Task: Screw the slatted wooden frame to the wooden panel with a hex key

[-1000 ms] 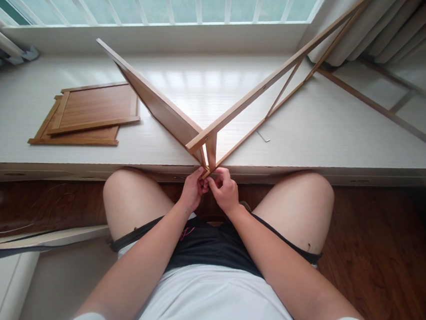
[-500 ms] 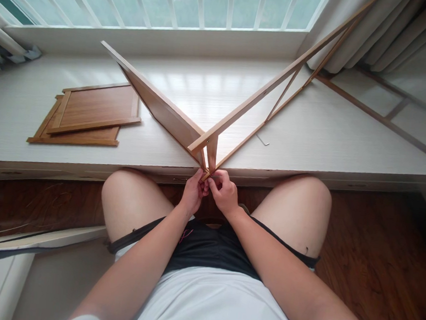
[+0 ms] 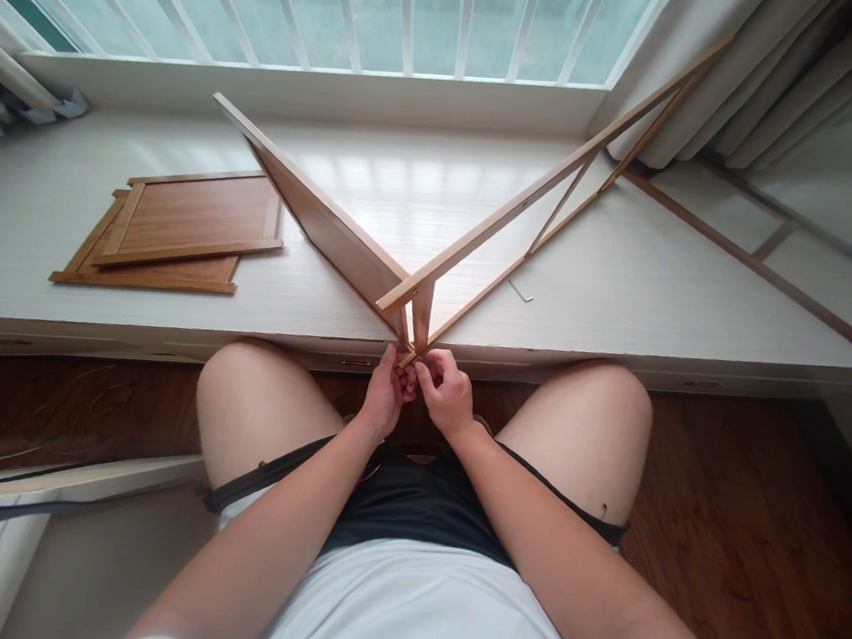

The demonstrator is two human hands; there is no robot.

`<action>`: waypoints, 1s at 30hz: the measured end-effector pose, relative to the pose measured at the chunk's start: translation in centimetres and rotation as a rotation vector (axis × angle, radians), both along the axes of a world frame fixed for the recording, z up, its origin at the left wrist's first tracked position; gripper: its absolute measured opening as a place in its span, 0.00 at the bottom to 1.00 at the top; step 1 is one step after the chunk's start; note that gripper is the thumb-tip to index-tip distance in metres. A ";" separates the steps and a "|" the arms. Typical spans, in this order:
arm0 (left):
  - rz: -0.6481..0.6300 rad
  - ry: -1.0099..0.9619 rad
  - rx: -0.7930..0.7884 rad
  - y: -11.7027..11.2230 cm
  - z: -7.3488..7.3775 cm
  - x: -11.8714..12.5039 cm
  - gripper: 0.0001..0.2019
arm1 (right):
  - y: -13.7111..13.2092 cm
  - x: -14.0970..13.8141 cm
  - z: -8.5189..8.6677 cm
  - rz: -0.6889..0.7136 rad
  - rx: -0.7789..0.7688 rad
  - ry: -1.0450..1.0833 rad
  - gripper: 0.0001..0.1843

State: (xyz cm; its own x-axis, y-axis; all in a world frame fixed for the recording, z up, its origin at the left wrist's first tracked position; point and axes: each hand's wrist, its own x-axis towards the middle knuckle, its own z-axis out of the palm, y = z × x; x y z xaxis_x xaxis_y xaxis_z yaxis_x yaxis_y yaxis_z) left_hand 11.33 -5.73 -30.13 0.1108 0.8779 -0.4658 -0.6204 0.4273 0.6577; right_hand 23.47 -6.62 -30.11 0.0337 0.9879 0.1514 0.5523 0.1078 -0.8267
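Close together at the front edge of the ledge, both my hands work at the near corner where a long wooden frame [image 3: 508, 210] with crossbars meets a tilted wooden panel [image 3: 330, 224]. My left hand [image 3: 384, 396] is closed, thumb up, around the frame's low end. With thumb and index finger pressed together, my right hand [image 3: 450, 394] pinches at the same end; whatever is between its fingertips is too small to make out. Both wooden pieces rise away from me in a V, the panel leaning left and the frame reaching right. An L-shaped hex key [image 3: 521, 293] lies right of the frame.
Two wooden panels [image 3: 190, 222] lie overlapped on the white ledge [image 3: 133, 309] at left. Another long wooden frame [image 3: 764, 250] rests at right by the curtain [image 3: 734, 98]. A barred window [image 3: 380, 14] stands behind. My knees touch or nearly touch the ledge's front.
The view has shifted slightly. My hands stay at the same corner with nearly the same grip, and the frame's far end appears a little lower.
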 end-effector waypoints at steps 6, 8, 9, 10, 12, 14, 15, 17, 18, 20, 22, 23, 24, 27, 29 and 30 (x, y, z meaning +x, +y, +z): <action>-0.006 0.020 -0.001 -0.1 -0.2 0.1 0.29 | 0.4 -0.4 0.1 0.032 -0.008 0.023 0.17; -0.019 0.035 -0.008 -0.1 -0.2 0.0 0.30 | 0.4 -0.2 0.0 0.019 -0.034 0.064 0.22; -0.022 0.043 -0.015 -0.1 -0.2 0.0 0.30 | 0.4 -0.1 -0.2 0.008 -0.044 0.079 0.24; -0.024 0.047 -0.020 -0.1 -0.2 0.1 0.31 | 0.4 0.0 -0.3 -0.001 -0.052 0.087 0.24; -0.022 0.045 -0.011 -0.1 -0.1 0.2 0.30 | 0.3 0.1 -0.4 -0.018 -0.057 0.087 0.20; 0.012 0.052 0.011 -0.1 -0.1 0.3 0.29 | 0.2 0.0 -0.4 -0.028 -0.049 0.072 0.16; 0.039 0.062 0.026 -0.1 -0.1 0.3 0.27 | 0.2 -0.1 -0.4 -0.028 -0.042 0.061 0.15; 0.093 0.085 0.057 -0.1 -0.2 0.3 0.25 | 0.2 -0.3 -0.2 -0.020 -0.024 0.041 0.16; 0.110 0.092 0.072 -0.1 -0.3 0.2 0.24 | 0.2 -0.4 -0.2 -0.014 -0.015 0.033 0.15; 0.119 0.091 0.093 -0.1 -0.4 0.1 0.23 | 0.3 -0.5 0.0 -0.013 -0.007 0.026 0.14; 0.119 0.088 0.092 0.0 -0.5 0.0 0.23 | 0.3 -0.6 0.0 -0.011 -0.010 0.026 0.13; 0.120 0.091 0.086 0.0 -0.5 -0.1 0.23 | 0.3 -0.6 0.1 -0.003 -0.014 0.027 0.13; 0.120 0.095 0.080 0.1 -0.5 -0.1 0.23 | 0.4 -0.6 0.1 0.009 -0.019 0.028 0.14; 0.118 0.112 0.067 0.1 -0.6 0.0 0.23 | 0.4 -0.4 0.0 0.044 -0.033 0.029 0.22; 0.112 0.118 0.060 0.0 -0.6 0.0 0.23 | 0.4 -0.3 0.0 0.048 -0.037 0.028 0.24; 0.109 0.117 0.059 0.0 -0.7 0.0 0.23 | 0.4 -0.3 0.0 0.045 -0.038 0.027 0.23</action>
State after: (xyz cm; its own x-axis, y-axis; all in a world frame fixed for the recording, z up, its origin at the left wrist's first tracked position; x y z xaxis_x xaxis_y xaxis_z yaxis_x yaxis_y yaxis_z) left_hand 11.37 -5.73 -30.83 -0.0381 0.9079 -0.4174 -0.5787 0.3204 0.7499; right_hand 23.14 -6.25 -30.13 -0.0069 0.9936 0.1131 0.5251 0.0999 -0.8451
